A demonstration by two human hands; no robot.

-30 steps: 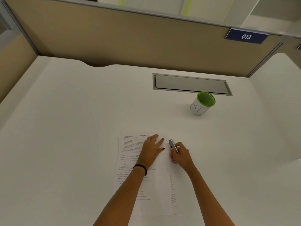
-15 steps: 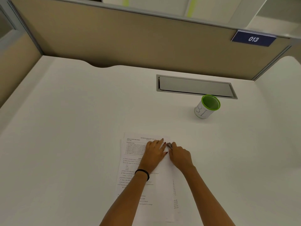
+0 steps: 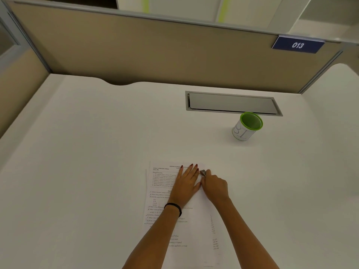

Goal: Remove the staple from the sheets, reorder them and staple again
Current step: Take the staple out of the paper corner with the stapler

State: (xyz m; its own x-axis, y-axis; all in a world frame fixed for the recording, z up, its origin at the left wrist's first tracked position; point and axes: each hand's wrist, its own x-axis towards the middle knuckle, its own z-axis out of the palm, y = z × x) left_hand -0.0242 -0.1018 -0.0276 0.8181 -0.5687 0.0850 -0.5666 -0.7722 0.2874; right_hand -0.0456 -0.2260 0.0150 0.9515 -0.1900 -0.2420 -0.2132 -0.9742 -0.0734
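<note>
Printed white sheets (image 3: 165,193) lie flat on the white desk, near its front middle. My left hand (image 3: 187,184) rests palm down on the upper part of the sheets, fingers spread toward the top edge. My right hand (image 3: 214,186) is closed around a small silver metal tool (image 3: 203,172), a stapler or staple remover, whose tip sits at the sheets' top right corner, just beside my left fingertips. The staple itself is too small to see.
A white cup with a green rim (image 3: 246,127) stands at the back right. Behind it a grey cable hatch (image 3: 233,102) is set into the desk. Beige partition walls (image 3: 155,51) close the back and left.
My right hand has moved the silver tool left, from beside the sheets to their top right corner next to my left fingers. The left hand has stayed pressed on the paper.
</note>
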